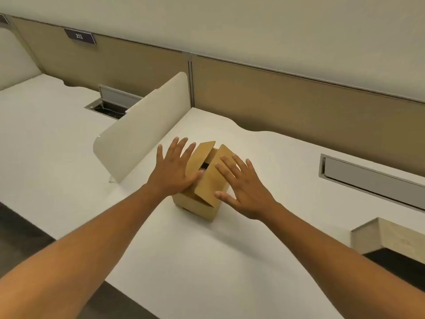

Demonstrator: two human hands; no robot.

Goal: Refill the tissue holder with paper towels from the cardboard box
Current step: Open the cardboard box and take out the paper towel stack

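Head view: both hands, left hand (172, 171) and right hand (245, 187), spread flat, gripping nothing, on cardboard box (202, 199) flaps; no towels out yet, holder unseen.

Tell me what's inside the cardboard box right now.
Only a dark gap shows between the cardboard box's top flaps. The left hand and right hand rest spread on the flaps, which cover the rest; no paper towels are visible.

An open-plan office is shown: a white bench (207, 261) is backed by tan partition panels (299, 107), with a numbered plate (79, 36) above and cable hatches (108, 104) set alongside.
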